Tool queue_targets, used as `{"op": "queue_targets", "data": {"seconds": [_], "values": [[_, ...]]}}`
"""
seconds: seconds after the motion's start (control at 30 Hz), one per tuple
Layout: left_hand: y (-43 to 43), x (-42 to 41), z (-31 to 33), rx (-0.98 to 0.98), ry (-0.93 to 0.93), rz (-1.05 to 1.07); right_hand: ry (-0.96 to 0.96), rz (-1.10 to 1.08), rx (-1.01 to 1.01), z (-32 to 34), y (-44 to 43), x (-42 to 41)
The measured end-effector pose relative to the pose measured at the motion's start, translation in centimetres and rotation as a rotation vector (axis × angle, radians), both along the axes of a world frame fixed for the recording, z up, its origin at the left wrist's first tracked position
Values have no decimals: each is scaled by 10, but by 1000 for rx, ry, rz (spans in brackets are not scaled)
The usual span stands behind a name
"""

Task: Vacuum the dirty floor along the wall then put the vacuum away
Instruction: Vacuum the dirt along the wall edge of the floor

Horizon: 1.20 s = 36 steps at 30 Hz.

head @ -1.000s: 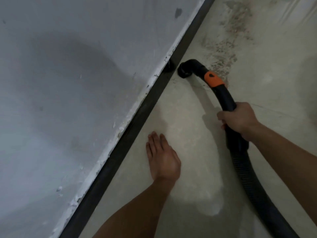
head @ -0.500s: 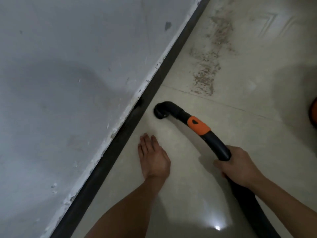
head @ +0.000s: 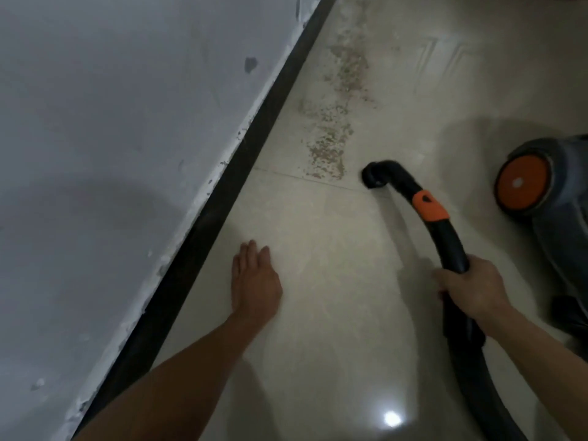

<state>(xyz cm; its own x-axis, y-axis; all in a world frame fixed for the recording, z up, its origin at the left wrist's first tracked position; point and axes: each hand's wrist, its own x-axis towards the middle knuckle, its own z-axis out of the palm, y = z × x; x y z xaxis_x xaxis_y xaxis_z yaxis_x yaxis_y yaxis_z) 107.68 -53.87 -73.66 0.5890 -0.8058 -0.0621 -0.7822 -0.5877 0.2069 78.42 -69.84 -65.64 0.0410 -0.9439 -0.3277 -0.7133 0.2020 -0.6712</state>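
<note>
A black vacuum hose (head: 445, 237) with an orange collar curves over the pale tiled floor. Its open nozzle end (head: 374, 176) sits on the tile just right of a strip of brown dirt (head: 331, 148) that runs away along the wall. My right hand (head: 471, 284) grips the hose below the collar. My left hand (head: 254, 281) rests flat on the floor with straight fingers, between the skirting and the hose. The vacuum body (head: 547, 192), grey with an orange wheel, stands at the right edge.
A grey wall (head: 127, 154) with chipped white plaster fills the left side, edged by a dark skirting board (head: 229, 192) running diagonally. A tile joint crosses the floor near the nozzle. A bright light reflection lies on the near tile.
The nozzle has moved from the skirting out to the right, away from the wall, to the near end of the dirt strip. The view has swung right and the vacuum body has come into sight.
</note>
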Motion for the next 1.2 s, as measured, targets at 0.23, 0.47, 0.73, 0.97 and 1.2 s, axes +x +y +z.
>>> {"op": "queue_targets", "data": {"seconds": [0.23, 0.47, 0.73, 0.97, 1.2], "values": [[-109, 40, 5, -124, 100, 171, -44, 146, 60, -4, -2, 43], [-127, 42, -9, -96, 28, 232, 28, 38, 16, -2, -12, 45], [-127, 42, -3, -76, 28, 238, 149, 211, 116, 16, 15, 72], [-128, 41, -1, -54, 35, 235, 151, 261, 17, 17, -31, 130], [-130, 41, -3, -48, 39, 246, 209, 60, 110, 18, -21, 70]]}}
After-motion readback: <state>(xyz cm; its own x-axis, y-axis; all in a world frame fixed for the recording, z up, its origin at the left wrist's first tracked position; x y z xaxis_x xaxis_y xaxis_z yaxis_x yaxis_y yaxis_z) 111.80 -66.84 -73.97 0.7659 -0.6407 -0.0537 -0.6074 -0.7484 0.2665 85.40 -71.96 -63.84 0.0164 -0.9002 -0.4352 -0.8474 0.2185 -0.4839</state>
